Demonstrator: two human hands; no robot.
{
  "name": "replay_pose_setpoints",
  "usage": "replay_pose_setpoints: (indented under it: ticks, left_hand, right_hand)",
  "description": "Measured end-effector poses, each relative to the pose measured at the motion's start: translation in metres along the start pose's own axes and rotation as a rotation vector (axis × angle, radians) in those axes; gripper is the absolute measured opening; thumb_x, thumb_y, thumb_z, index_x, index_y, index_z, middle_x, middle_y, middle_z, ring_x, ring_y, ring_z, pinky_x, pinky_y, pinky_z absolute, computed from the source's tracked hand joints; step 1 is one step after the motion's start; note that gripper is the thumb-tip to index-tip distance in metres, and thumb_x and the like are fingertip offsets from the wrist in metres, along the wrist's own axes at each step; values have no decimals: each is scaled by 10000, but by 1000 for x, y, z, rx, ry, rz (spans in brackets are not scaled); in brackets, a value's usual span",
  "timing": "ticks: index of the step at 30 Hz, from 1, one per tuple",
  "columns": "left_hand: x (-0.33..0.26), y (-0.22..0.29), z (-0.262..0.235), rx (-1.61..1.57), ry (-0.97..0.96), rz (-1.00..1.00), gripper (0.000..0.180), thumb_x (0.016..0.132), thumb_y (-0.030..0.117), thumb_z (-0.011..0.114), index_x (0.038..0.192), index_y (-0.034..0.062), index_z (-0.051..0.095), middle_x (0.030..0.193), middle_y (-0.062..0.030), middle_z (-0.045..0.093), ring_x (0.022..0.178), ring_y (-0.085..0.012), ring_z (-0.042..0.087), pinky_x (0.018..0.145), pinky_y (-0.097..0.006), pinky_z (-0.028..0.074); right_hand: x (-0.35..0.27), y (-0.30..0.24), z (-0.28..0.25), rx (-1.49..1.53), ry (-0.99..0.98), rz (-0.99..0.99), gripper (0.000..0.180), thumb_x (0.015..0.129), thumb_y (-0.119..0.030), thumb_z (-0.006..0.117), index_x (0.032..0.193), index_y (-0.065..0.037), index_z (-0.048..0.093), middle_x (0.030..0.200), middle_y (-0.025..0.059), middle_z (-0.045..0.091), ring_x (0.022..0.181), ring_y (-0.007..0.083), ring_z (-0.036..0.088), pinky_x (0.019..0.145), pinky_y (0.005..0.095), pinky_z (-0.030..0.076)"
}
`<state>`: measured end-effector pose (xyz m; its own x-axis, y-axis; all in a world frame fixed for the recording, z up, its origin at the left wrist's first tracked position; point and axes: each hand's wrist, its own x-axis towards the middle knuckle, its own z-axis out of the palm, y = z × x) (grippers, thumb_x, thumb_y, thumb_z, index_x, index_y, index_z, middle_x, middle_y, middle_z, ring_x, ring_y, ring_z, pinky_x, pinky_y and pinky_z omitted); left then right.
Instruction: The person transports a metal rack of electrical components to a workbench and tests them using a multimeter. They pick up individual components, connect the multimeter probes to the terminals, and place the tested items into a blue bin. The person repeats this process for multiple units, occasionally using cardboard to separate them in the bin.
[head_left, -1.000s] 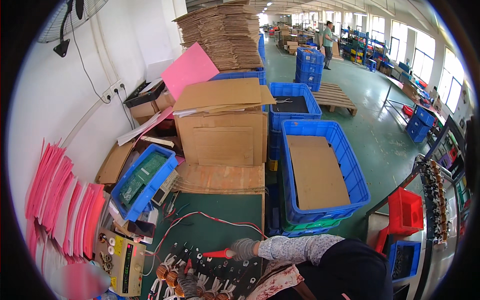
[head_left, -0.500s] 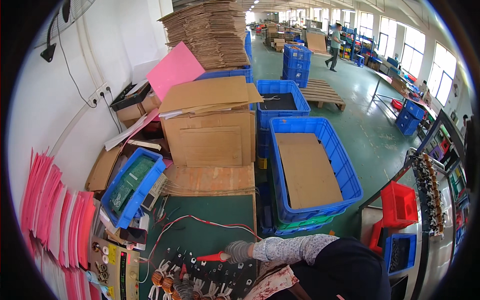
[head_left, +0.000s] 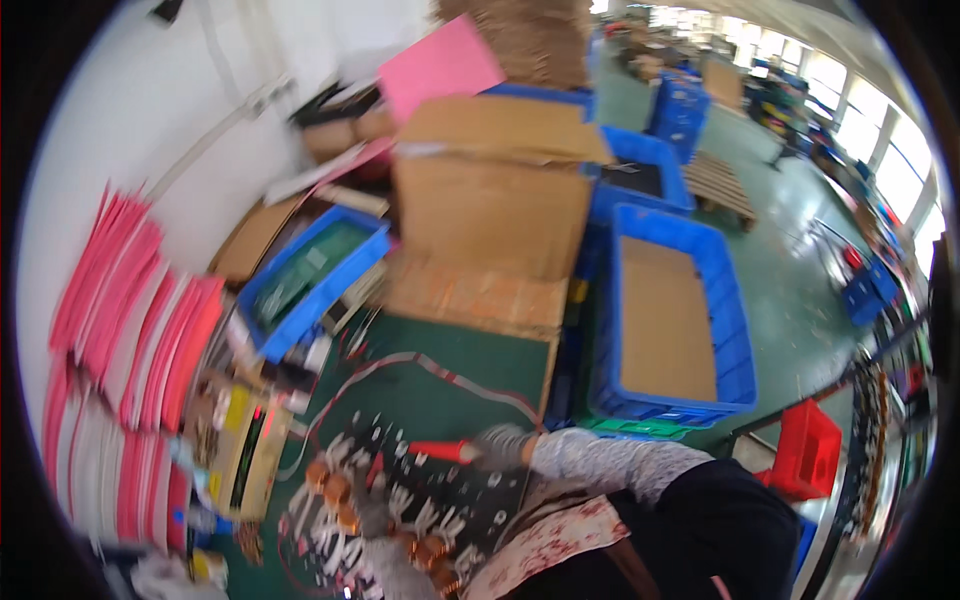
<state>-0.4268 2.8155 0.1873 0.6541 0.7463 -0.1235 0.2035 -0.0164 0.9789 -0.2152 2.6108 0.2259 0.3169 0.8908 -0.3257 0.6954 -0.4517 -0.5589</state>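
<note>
My right hand (head_left: 500,447), in a grey glove, is closed around a red tapered tool (head_left: 438,451), its narrow end pointing left over the dark green work mat (head_left: 490,352). Lower down, my left hand (head_left: 376,512), also gloved in grey, is closed on a smaller red tapered piece (head_left: 376,466), which is blurred and partly hidden. Copper-wound coils (head_left: 338,489) with white leads lie on both sides of my left hand. Small white and black parts (head_left: 480,497) are scattered between my hands. A red and white cable (head_left: 437,368) curves across the mat behind them.
A meter box (head_left: 248,455) with a red lit display stands left, beside stacked pink and white sheets (head_left: 130,310). Behind it sits a blue bin (head_left: 345,262) of green circuit boards. Cardboard (head_left: 490,215) rises at the back; a large blue crate (head_left: 735,330) stands right.
The whole view has swung, so the bench sits further right and higher, with blur. More of my left hand and the coils now shows. Both hands keep their red pieces.
</note>
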Motion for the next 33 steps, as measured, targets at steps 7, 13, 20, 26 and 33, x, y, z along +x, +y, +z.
replay_pose_setpoints:
  ticks: [7,13,20,26,33]
  left_hand:
    - [-10,-26,-34,228,12,49,335,773,53,606,1105,72,564,723,4,553,490,-52,435,444,-207,372]
    - [-14,2,-43,123,73,18,332,816,56,564,1144,105,545,707,20,551,489,-41,440,418,-196,355]
    - [18,-4,-15,373,44,89,342,823,94,561,1162,112,526,675,-18,535,489,-67,463,439,-221,395]
    - [39,-73,-18,473,5,40,311,827,102,561,1134,79,520,644,-2,497,475,-81,450,425,-226,385]
    - [43,-71,-9,532,-7,25,297,824,103,563,1118,84,519,595,15,482,437,-80,435,399,-235,369]
  right_hand:
    - [2,-11,22,-52,-78,-7,344,750,-350,543,861,-31,604,739,205,601,731,356,599,658,439,449]
    - [14,-18,30,48,53,32,366,775,-387,546,847,-33,608,761,191,615,746,358,598,681,434,453]
    - [35,-24,17,-17,6,7,342,773,-364,539,817,-32,606,734,182,613,723,355,596,664,429,458]
    - [48,-12,17,33,-3,-31,327,765,-350,534,807,-35,608,704,175,608,699,350,595,653,431,456]
    - [46,-4,6,48,-30,-30,312,759,-346,541,806,-46,610,707,169,611,699,343,597,656,427,458]
